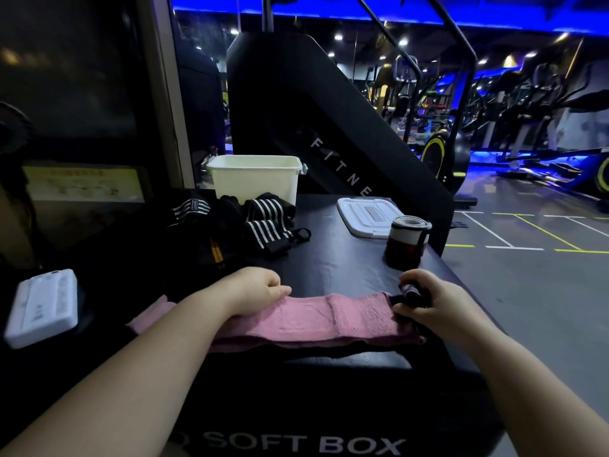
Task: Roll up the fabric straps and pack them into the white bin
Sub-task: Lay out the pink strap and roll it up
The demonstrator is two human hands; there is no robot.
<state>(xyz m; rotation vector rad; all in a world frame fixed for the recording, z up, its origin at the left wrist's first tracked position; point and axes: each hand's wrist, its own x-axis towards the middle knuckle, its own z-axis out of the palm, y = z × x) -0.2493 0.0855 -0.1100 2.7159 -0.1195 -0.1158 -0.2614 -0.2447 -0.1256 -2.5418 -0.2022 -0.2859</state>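
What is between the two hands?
The pink strap lies stretched flat between the left hand and the right hand, on the black box; the head view shows it.

I'm standing at a black padded desk [329, 258] that is showing "SOFT BOX" lettering on its front, below my hands. Straight beyond them a tall black stair machine [296, 103] is rising, lettered "FITNE". Out past my right hand [425, 301] grey floor [527, 308] is stretching away, marked with white and yellow lines [540, 232], and rows of exercise machines [543, 103] are standing in blue glow. A blue light strip [329, 11] is running along the ceiling, with small spotlights [338, 37] shining under it. Beyond my left hand [260, 291] a dark wall panel [72, 77] is carrying a yellowish notice [82, 184] beside a pale post [164, 94].
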